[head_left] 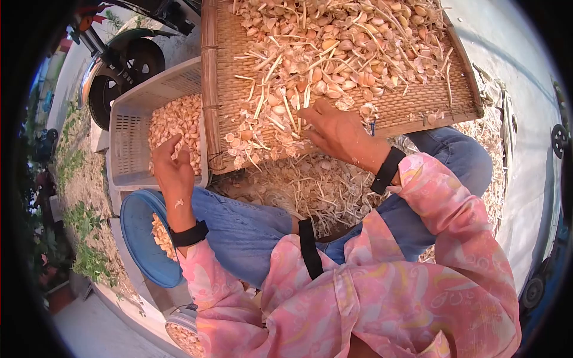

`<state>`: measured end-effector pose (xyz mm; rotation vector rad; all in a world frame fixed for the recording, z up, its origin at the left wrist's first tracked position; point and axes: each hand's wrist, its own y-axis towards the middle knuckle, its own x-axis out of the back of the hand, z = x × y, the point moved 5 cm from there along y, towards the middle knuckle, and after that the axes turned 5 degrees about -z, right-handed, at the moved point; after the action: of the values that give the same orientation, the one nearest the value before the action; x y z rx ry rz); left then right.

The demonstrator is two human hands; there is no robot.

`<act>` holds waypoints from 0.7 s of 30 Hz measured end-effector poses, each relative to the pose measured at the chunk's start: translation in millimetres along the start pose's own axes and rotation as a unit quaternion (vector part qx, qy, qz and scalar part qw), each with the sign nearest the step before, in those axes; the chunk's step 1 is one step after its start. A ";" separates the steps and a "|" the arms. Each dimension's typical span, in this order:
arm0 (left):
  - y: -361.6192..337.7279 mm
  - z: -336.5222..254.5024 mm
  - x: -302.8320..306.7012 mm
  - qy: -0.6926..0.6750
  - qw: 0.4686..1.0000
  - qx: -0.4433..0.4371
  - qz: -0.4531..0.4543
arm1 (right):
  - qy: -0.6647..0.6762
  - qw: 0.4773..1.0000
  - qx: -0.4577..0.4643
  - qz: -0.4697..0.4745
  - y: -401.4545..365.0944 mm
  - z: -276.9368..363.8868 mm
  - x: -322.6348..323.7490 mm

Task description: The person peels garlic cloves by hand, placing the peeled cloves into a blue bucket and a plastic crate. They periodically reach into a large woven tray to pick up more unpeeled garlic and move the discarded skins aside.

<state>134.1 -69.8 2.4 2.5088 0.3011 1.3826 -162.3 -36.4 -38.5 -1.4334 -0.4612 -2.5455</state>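
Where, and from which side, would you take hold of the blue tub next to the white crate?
I'd grip the blue tub by its rim, coming from the picture's left. The curved edge is exposed there and the wall inside looks bare, as the garlic cloves sit on the other side, near the black wristband. The far edge lies close to the white crate.

1. We see a garlic pile (358, 36), heaped thick, off-white to pinkish-tan cloves, papery skins mixed in, on the woven tray (228, 56); it thins toward the near edge.
2. We see dry, pale, thin stems (260, 102) strewn through it, pointing various ways.
3. We see loose cloves (190, 116), pinkish-tan, packed together in the pale plastic crate (128, 146) beside the tray; we spot few stems there.
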 end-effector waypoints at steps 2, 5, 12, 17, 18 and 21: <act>-2.8 -56.6 -37.6 -0.094 0.993 -0.036 0.069 | 0.009 1.000 0.015 0.000 1.9 2.0 -4.0; -6.7 -108.0 -105.4 -0.100 0.961 -0.217 0.137 | -0.006 1.000 0.023 0.014 1.8 -13.2 -14.8; -10.6 -113.1 -140.9 0.044 0.956 -0.254 0.143 | -0.046 0.999 -0.010 0.012 -5.4 -20.2 -9.4; -12.5 -86.1 -132.8 -0.276 0.942 -0.011 0.189 | 0.002 0.999 -0.016 -0.029 -0.4 -16.5 0.6; -17.6 -83.0 -133.0 -0.381 0.897 0.092 0.205 | 0.024 0.999 -0.014 -0.041 0.0 -16.1 2.1; -28.5 -90.5 -117.2 -0.527 0.802 0.174 0.221 | 0.119 0.990 0.012 -0.073 6.6 -12.9 7.0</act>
<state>-5.9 -67.0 -53.6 3.3132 -0.3139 -0.2092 -174.2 -47.2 -37.6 -1.1059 -0.5731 -2.7691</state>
